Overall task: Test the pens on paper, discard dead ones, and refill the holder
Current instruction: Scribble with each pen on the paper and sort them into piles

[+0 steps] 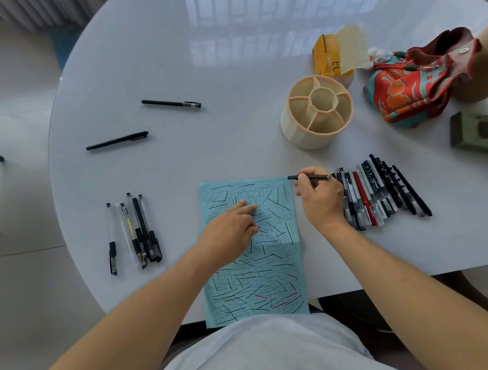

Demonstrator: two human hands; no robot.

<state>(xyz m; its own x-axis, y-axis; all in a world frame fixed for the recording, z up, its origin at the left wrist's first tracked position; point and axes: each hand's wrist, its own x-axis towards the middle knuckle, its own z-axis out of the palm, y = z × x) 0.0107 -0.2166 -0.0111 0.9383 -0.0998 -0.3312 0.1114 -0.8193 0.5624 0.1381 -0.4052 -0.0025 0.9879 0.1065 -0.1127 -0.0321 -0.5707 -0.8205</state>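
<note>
**Pen tip at the top corner of a scribbled blue sheet**

Nearest the camera, a white shirt (258, 361) and two bare forearms reach over the edge of a glossy white worktop (215, 55). Overhanging that near edge lies a light blue sheet of paper (251, 282), crowded with short black strokes and a few red ones low on its right side. No words can be read among the marks.

On the sheet's upper half the left hand (231, 233) rests palm down, fingers straight and pressing the paper flat. Beside the sheet's right edge the right hand (320, 193) pinches a slim black pen (312, 177), which lies almost level with its tip at the paper's top right corner.

Just right of that hand lies a tight row of pens (384, 191), black, white, patterned and one red, side by side and touching. Well left of the paper sits a smaller group of clear-barrelled gel pens (138, 230); print on one barrel is too small to read.

Farther back on the right stands a cream round pen holder (315, 111), divided into a centre well and ring compartments, all without pens. Farther back on the left, two black capped pens (117, 140) (171, 103) lie apart.

Behind the holder sits a yellow tissue pack (329, 57), its lettering blurred. To its right are a red and teal patterned cloth pouch (406, 88) and a dark green box (484, 134).
</note>
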